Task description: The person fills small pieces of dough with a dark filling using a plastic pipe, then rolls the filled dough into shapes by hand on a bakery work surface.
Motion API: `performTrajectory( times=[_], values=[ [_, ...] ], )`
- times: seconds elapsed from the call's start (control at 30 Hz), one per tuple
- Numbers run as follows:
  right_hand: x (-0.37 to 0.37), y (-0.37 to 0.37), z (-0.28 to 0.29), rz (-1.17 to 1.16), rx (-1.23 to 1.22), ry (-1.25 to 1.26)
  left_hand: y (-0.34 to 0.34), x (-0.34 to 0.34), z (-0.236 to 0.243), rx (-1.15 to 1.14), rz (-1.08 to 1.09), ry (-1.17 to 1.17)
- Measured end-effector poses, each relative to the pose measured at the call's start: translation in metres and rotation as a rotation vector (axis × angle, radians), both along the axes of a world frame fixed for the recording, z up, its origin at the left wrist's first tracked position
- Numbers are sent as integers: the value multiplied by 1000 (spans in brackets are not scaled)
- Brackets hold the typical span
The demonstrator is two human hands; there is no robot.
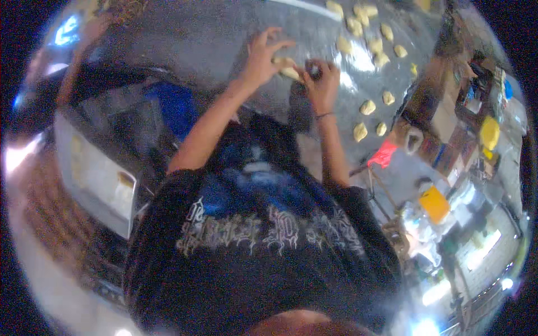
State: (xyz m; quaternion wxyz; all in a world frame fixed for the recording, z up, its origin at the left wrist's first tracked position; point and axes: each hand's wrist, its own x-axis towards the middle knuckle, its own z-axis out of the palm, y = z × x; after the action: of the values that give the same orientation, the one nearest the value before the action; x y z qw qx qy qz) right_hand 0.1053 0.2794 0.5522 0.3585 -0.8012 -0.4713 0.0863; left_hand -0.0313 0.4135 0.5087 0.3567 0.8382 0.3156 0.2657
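A pale, elongated piece of dough is stretched between my two hands over a grey metal table. My left hand has its thumb side against the dough's left end, its other fingers curved and raised. At the other end, my right hand pinches the dough with bent fingers; a dark band circles that wrist. Several shaped dough pieces lie on the table to the right of my hands, with more dough pieces farther off. Blur hides the exact finger contact.
To the left, a person's arm reaches to the table's far side. A pale open box and a blue object are at lower left. Past the right table edge are a red cloth-like item and an orange item.
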Motion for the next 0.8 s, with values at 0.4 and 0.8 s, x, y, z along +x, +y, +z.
performTrajectory(
  times=[0.4, 0.8],
  values=[
    [36, 83, 56, 181, -119, -16, 35, -38, 55, -125, -35, 94],
    [30, 101, 21, 425, -335, -347, 9, -41, 22, -202, 354, -261]
  ],
)
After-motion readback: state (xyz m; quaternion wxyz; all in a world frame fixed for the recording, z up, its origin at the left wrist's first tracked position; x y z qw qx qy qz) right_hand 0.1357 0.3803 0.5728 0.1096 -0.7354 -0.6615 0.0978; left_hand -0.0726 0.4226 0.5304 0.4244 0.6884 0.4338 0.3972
